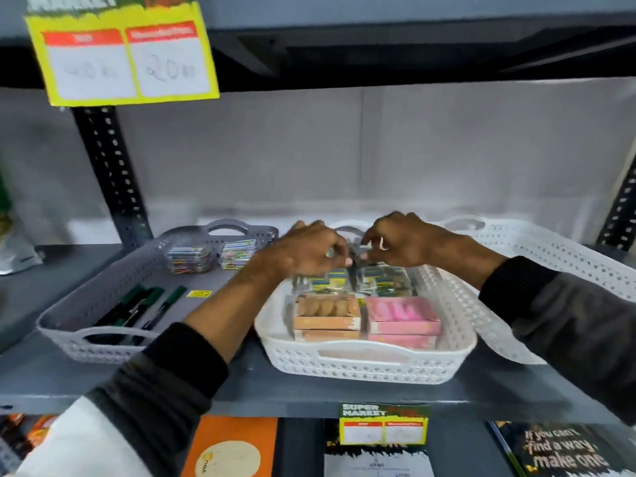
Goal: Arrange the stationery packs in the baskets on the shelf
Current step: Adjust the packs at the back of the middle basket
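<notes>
A white basket (pixel 364 368) stands in the middle of the grey shelf (pixel 292 390). In its front row sit an orange pack (pixel 327 313) and a pink pack (pixel 401 315); behind them lie several small clear packs with yellow-green labels (pixel 382 278). My left hand (pixel 303 251) and my right hand (pixel 409 241) meet over the back of this basket, fingers pinched on a small dark-edged clear pack (pixel 356 259) between them. The pack is blurred and mostly hidden by my fingers.
To the left stands a grey basket (pixel 89 335) with green pens (pixel 137 306), a yellow tag and two clear packs of coloured clips (pixel 189 258). Another white basket (pixel 564 266) stands at the right. A yellow price sign (pixel 124 53) hangs above. Notebooks lie on the shelf below.
</notes>
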